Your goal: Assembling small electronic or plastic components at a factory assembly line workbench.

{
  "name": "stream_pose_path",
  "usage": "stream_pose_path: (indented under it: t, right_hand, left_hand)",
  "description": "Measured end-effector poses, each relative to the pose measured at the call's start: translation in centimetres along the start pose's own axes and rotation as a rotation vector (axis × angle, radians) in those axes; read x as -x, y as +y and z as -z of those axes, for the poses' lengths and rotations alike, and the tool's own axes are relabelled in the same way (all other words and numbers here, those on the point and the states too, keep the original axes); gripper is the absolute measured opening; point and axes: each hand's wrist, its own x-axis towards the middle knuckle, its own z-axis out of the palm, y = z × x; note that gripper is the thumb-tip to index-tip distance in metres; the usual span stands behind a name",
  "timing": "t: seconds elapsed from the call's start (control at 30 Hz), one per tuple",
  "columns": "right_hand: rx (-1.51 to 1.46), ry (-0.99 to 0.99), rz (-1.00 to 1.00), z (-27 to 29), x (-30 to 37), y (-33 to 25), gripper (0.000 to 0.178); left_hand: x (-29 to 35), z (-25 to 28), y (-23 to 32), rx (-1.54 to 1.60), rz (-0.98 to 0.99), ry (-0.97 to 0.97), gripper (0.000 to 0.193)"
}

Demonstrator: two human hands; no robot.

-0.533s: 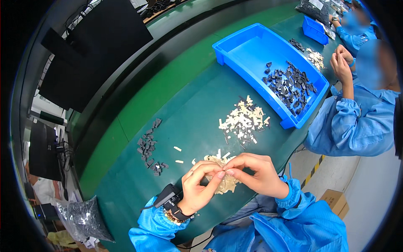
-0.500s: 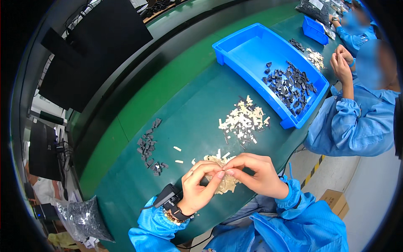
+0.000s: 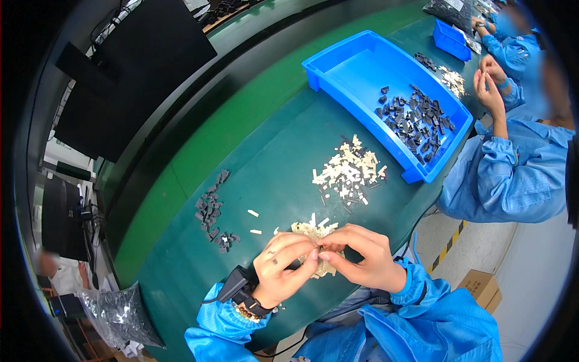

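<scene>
1. Green desk (image 3: 283,163) runs from lower left to upper right, with a dark panel (image 3: 132,72) standing behind it and a blue bin (image 3: 362,66) of dark parts at the far end.
2. We hold our left hand (image 3: 280,271) and right hand (image 3: 359,256) together at the near edge, fingertips meeting over a small pale pile (image 3: 310,232).
3. Both hands pinch a tiny pale piece (image 3: 318,252) between thumb and forefinger; it sits right at the meeting point, too small for us to tell its long axis.
4. The pile lies just beyond and partly under our fingers, equally near to either hand.
5. A larger mixed heap (image 3: 350,172) lies farther ahead, toward the right; dark clips (image 3: 212,212) lie ahead to the left.
6. Our wrists angle inward, the left bearing a black wrist device (image 3: 238,286).
7. A co-worker's hands (image 3: 488,84) work well apart on the right.
</scene>
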Motion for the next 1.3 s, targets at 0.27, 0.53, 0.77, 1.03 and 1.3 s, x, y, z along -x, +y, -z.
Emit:
stream_pose_path:
  t: [0.27,0.53,0.77,1.03,1.3]
  right_hand:
    - [0.293,0.128,0.314,-0.4,0.3,1.0,0.022]
    - [-0.003,0.011,0.196,0.3,0.5,0.6,0.019]
    - [-0.227,-0.043,-0.021,0.6,0.7,1.1,0.014]
    - [-0.256,-0.104,0.003,1.2,0.4,1.3,0.013]
    - [-0.13,-0.072,0.156,1.1,0.5,1.6,0.018]
  left_hand:
    - [0.0,-0.3,0.0,-0.004,-0.05,0.01,0.022]
    - [0.2,0.8,0.1,-0.045,-0.147,-0.042,0.026]
    - [0.5,0.7,-0.1,-0.003,-0.174,-0.092,0.029]
    - [0.7,0.7,-0.3,0.027,-0.184,-0.121,0.032]
    - [0.7,0.6,0.0,0.024,-0.194,-0.155,0.032]
